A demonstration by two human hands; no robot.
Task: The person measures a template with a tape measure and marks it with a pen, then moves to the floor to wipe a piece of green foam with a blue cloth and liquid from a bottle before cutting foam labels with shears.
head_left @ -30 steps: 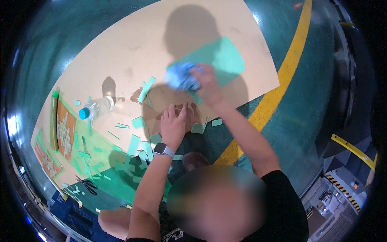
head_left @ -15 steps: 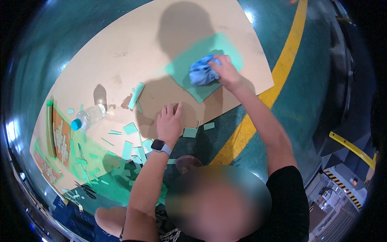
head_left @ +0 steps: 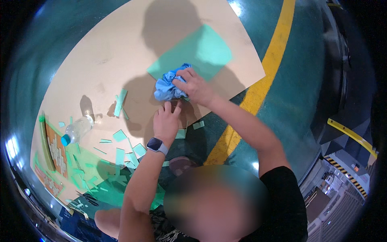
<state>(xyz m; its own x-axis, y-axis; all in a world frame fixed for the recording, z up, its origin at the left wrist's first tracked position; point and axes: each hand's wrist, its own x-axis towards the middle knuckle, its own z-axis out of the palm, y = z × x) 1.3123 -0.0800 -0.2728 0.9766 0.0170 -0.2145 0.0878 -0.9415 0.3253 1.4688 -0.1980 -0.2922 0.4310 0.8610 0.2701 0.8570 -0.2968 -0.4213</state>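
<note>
Your right hand grips the blue cloth; looks light, soft, so grab any bunched fold. Your left hand sits beside it, fingers spread.

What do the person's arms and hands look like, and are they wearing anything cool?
Both the left hand and right hand are gloveless. The left wrist wears a smartwatch with a dark, rounded-square screen and pale band. The right arm has a short black sleeve.
</note>
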